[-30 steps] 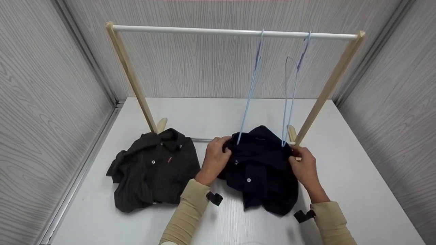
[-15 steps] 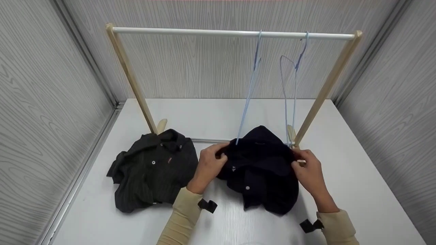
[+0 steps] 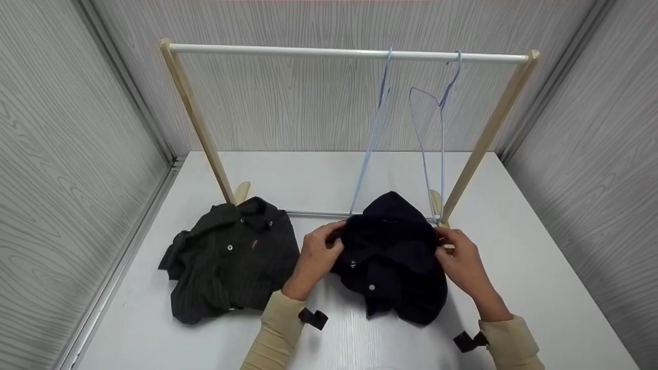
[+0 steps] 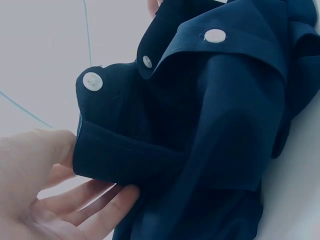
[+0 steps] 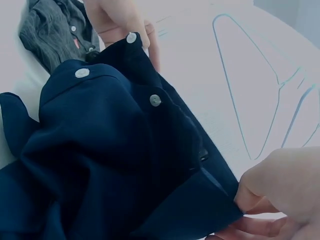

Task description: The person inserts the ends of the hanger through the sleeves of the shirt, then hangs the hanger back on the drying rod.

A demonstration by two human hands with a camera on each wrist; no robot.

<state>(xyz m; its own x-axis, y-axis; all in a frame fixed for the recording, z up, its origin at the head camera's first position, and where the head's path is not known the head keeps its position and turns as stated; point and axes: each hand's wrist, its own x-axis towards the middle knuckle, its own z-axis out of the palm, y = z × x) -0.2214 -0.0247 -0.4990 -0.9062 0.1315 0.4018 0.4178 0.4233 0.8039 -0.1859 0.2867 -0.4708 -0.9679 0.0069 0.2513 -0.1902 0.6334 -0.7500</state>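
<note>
A dark navy shirt (image 3: 396, 257) with white buttons lies crumpled on the table, its collar toward the rack. My left hand (image 3: 317, 253) pinches the left end of its collar between thumb and fingers. In the left wrist view the collar (image 4: 125, 155) runs past the left fingertips, a button close by. At the right end, my right hand (image 3: 464, 262) pinches the shirt's edge; the right wrist view shows the thumb on the cloth. Just behind the shirt hang two thin blue wire hangers, a left hanger (image 3: 366, 159) and a right hanger (image 3: 442, 154).
A charcoal button-up shirt (image 3: 231, 267) lies left of my left hand on the white table (image 3: 519, 288). The rack's white rod (image 3: 288, 51) spans two wooden posts, with the right post (image 3: 488, 136) behind my right hand. Grey panels enclose the sides and back.
Both hands have shifted slightly, still holding the navy shirt, and its front edge has come down toward me. The right hanger has swivelled to show more of its width.
</note>
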